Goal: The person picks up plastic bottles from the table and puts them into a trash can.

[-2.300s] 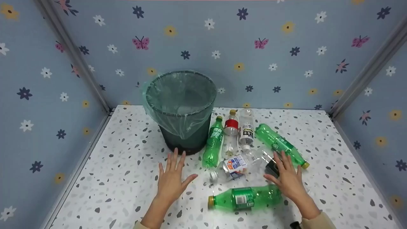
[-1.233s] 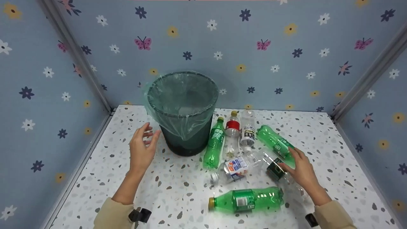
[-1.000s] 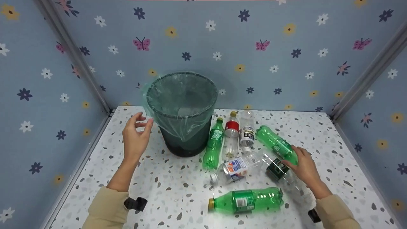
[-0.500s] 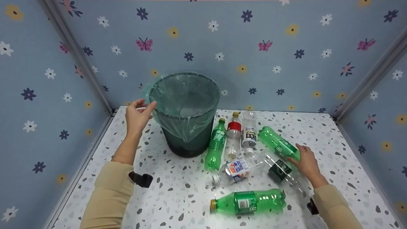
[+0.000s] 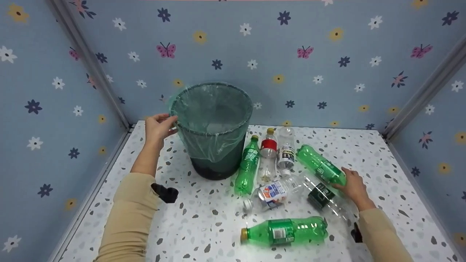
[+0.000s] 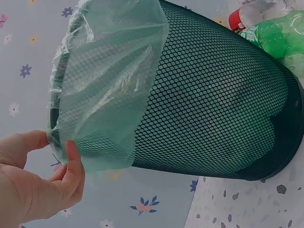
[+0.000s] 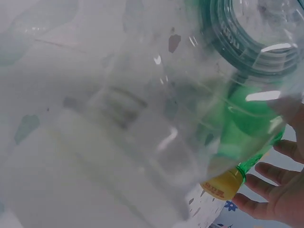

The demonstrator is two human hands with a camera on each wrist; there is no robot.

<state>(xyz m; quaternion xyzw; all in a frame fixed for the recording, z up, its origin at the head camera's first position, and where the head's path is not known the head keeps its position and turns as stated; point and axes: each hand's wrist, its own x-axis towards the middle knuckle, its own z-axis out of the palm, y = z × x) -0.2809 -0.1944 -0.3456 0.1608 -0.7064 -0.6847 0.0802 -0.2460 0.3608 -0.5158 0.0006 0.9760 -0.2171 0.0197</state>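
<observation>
At the back left, my left hand (image 5: 157,128) pinches the near-left rim of a mesh trash can (image 5: 218,165), with its thumb and fingers on either side of the edge. A thin translucent green liner (image 6: 107,90) folds over that rim between the fingers. On the right, my right hand (image 5: 354,185) lies around the neck end of a green plastic bottle (image 5: 322,165); the fingers look nearly straight in the right wrist view, close beside its yellow cap (image 7: 223,184). Just below it lies a clear bottle with a dark label (image 5: 321,195), which blocks much of the right wrist view.
Several more empty bottles lie about: a green one (image 5: 247,165) against the can, a red-labelled one (image 5: 268,149), a clear one (image 5: 286,153), one with a blue-orange label (image 5: 273,193), and a green one (image 5: 287,230) in front. Flower-patterned walls (image 5: 233,43) enclose the speckled table (image 5: 196,225).
My left hand has risen from the table's middle, around the can's left side, and taken hold of the lined rim. My right hand has moved right to the green bottle, which stays in place.
</observation>
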